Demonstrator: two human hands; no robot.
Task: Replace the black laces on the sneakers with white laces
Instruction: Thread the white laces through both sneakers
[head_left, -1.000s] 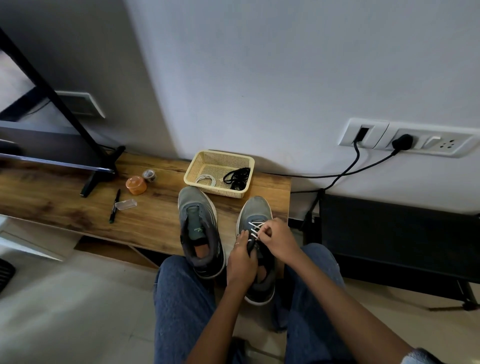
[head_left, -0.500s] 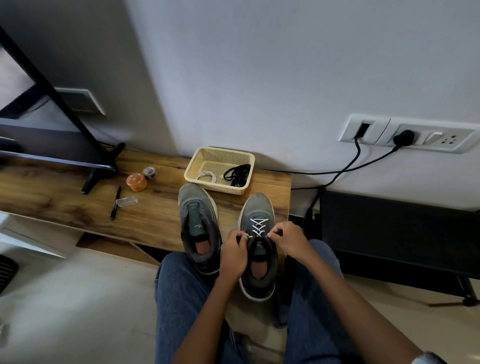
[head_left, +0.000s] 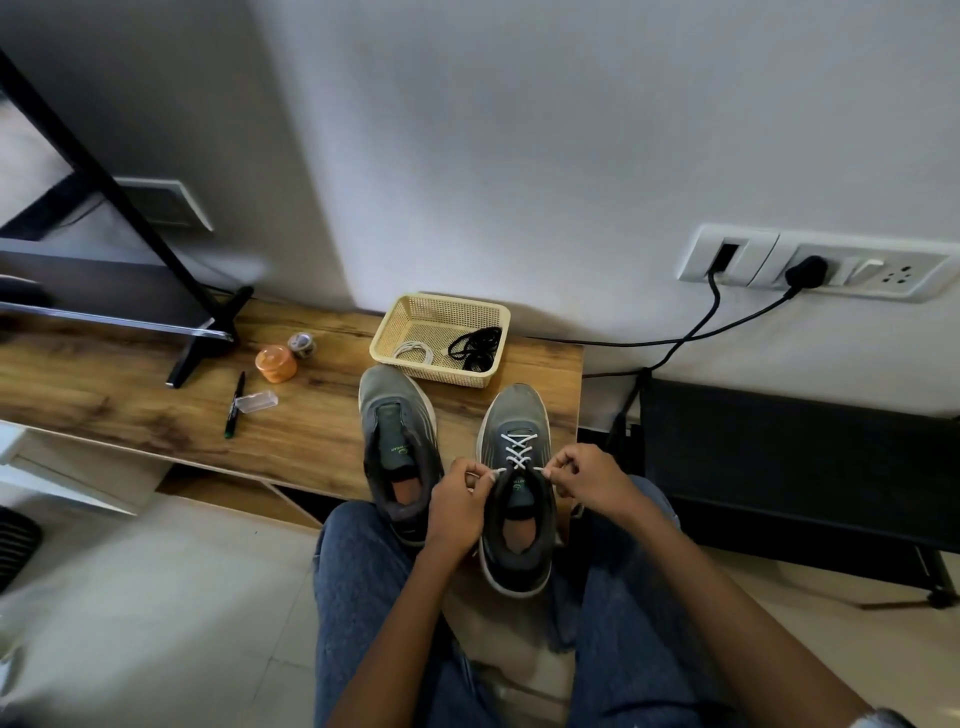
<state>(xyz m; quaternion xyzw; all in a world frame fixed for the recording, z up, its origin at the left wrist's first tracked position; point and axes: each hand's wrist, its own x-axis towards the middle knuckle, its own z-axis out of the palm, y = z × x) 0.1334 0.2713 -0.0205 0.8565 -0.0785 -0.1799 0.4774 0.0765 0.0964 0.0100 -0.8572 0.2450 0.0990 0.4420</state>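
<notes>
Two grey sneakers stand side by side at the front edge of a wooden table (head_left: 130, 395). The right sneaker (head_left: 515, 499) carries a white lace (head_left: 518, 451) crossed through its lower eyelets. My left hand (head_left: 457, 506) pinches the lace's left end beside the shoe. My right hand (head_left: 589, 480) pinches the right end, so the lace is drawn out to both sides. The left sneaker (head_left: 397, 441) has no lace. Behind them a cream basket (head_left: 441, 312) holds a coiled white lace (head_left: 413, 353) and bundled black laces (head_left: 475, 348).
An orange lidded pot (head_left: 276, 364), a small tape roll (head_left: 303, 344), a black pen (head_left: 235, 405) and a clear cap (head_left: 254, 401) lie left of the shoes. A TV stand leg (head_left: 202, 348) is further left. Black cables (head_left: 727, 327) run from wall sockets to a dark unit (head_left: 779, 467) at right.
Both hands have left the middle of the right sneaker's tongue and moved apart to its sides, drawing the white lace ends outward. The crossed lacing is now uncovered.
</notes>
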